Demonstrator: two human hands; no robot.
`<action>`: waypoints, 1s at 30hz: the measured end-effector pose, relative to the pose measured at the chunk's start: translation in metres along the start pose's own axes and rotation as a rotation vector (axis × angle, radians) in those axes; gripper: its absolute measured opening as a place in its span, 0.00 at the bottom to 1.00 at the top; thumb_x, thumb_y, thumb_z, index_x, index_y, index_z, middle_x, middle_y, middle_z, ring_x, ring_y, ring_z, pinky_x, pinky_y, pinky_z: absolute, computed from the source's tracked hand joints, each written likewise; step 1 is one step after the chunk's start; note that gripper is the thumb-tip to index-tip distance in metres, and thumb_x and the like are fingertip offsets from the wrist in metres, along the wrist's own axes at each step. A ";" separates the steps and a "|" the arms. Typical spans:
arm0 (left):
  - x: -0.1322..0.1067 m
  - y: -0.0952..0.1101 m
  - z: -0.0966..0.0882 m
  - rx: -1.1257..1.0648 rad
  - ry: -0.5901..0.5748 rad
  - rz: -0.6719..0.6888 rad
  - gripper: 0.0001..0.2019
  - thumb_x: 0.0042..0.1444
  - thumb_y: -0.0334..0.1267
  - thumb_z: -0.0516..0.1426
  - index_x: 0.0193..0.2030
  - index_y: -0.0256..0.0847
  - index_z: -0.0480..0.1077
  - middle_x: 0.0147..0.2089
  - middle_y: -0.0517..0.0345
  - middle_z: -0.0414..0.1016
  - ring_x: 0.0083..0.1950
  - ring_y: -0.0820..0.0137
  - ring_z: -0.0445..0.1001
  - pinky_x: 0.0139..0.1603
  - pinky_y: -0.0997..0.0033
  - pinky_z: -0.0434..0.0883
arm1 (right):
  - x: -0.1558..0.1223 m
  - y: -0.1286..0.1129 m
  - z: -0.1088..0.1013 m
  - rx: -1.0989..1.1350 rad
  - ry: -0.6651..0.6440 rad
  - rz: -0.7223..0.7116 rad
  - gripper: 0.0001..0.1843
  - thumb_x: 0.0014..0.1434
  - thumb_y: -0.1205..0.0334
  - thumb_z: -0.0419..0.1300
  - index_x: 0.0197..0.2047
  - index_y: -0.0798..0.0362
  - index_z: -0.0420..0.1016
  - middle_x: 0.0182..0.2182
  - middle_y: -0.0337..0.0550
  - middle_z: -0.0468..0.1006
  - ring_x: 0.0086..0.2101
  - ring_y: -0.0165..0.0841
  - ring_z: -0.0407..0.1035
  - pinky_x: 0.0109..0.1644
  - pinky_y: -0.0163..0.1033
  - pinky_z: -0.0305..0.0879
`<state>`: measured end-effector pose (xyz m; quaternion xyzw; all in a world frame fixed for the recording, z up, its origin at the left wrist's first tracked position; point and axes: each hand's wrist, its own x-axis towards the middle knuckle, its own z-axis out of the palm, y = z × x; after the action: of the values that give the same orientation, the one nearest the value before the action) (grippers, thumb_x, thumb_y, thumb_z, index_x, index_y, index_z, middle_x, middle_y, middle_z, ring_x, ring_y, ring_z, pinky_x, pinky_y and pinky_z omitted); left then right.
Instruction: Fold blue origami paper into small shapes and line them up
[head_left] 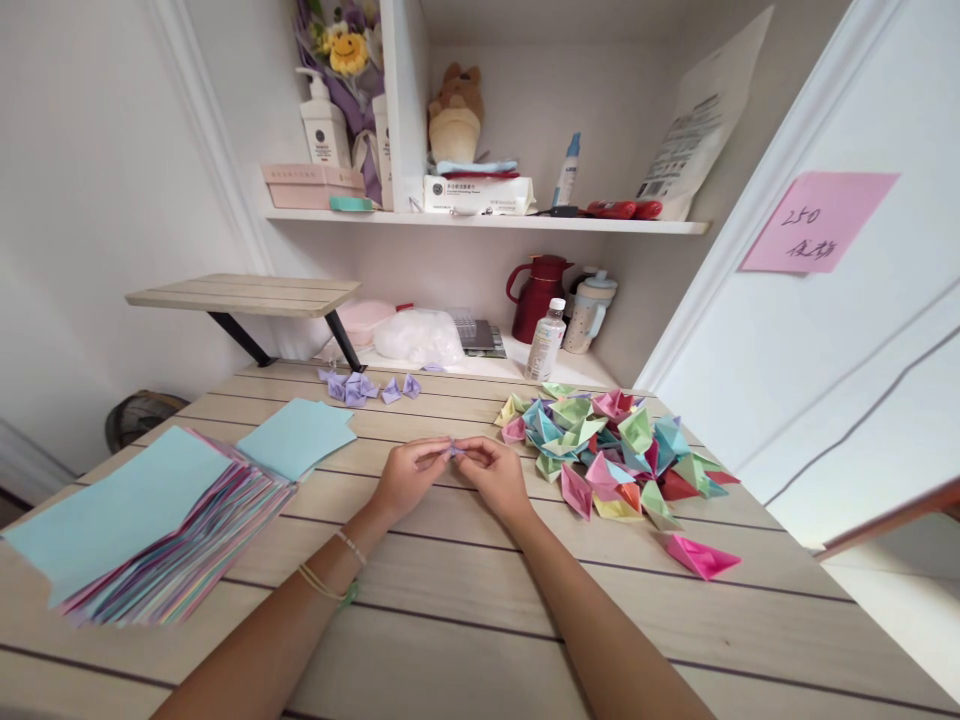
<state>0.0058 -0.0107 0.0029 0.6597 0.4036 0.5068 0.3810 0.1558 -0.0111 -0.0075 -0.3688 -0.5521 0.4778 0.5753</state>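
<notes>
Near edge of the worktop [465, 640]: both forearms came in from below and met toward the middle. The left wrist wore thin bracelets [337, 565].

Near left corner: a thick stack of coloured paper [172, 550], fanned out, with a pale blue sheet on top. Just beyond it lay a single blue sheet [296, 435], overlapping the stack's far end.

Middle of the worktop: left hand [409, 478] and right hand [493, 478] were fingertip to fingertip. Both were pinched shut on a small purple paper piece [452, 450], one hand at each end. The fingers mostly hid the piece, so its fold could not be read. Could not tell whether it touched the boards.

Right side: a lone pink folded piece [701, 556] lay nearer the near edge, apart from the rest. Past it sat a heap of folded paper pieces [615, 450] in green, blue, pink, yellow and red, just beside the right hand.

Far edge, left of middle: a few purple folded pieces [360, 387] lay in a loose row.

Behind the worktop: a low ledge carried a red jug [538, 297] and a clear bottle [547, 342], close together. A pink note [817, 222] was stuck on the right wall panel.
</notes>
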 end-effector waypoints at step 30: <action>0.000 -0.001 0.000 -0.044 0.039 -0.121 0.15 0.44 0.38 0.60 0.40 0.35 0.73 0.42 0.49 0.76 0.44 0.62 0.74 0.49 0.60 0.70 | -0.005 -0.006 -0.007 -0.871 0.030 -0.515 0.11 0.51 0.65 0.57 0.38 0.48 0.75 0.38 0.42 0.77 0.40 0.36 0.69 0.44 0.40 0.65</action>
<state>0.0056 -0.0104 0.0019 0.6155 0.4389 0.5044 0.4171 0.1643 -0.0171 -0.0038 -0.4332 -0.7647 0.0405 0.4753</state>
